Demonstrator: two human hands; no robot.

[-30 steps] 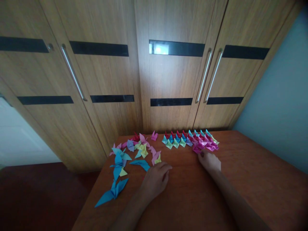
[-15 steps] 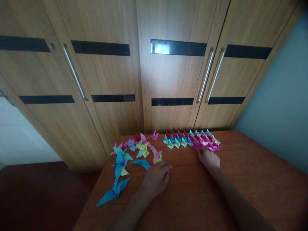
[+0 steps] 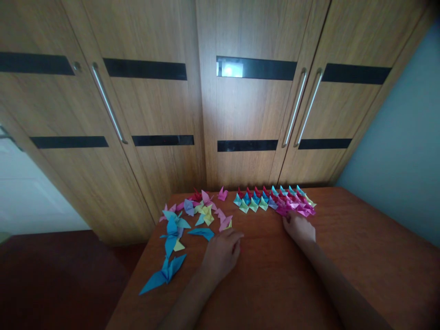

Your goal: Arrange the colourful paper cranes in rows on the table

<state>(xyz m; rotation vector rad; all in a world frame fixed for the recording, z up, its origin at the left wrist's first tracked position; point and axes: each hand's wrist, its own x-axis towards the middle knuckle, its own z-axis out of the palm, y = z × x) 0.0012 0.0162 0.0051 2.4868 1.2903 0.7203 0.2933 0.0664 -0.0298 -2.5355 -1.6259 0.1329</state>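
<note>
My right hand (image 3: 299, 228) is at the front edge of the neat rows of small paper cranes (image 3: 263, 201), its fingers closed against a magenta crane (image 3: 294, 207). My left hand (image 3: 223, 250) rests over the table beside the loose pile, fingers curled, with a bit of something red showing under it; what it holds is mostly hidden. Next to it lie a blue crane (image 3: 202, 233) and a pink crane (image 3: 224, 219). More loose cranes, yellow (image 3: 207, 214), light blue (image 3: 171, 233) and red (image 3: 196, 196), spread to the left.
A large blue crane (image 3: 165, 273) lies near the left edge of the brown table (image 3: 275, 284). One pink crane (image 3: 222, 194) stands between pile and rows. Behind is a wooden wardrobe (image 3: 244, 110) with metal handles; a pale wall (image 3: 395, 160) is at the right.
My left fingers have curled slightly inward, and a bit of red now shows under the hand. My right hand stays at the magenta cranes. The view has shifted slightly.
</note>
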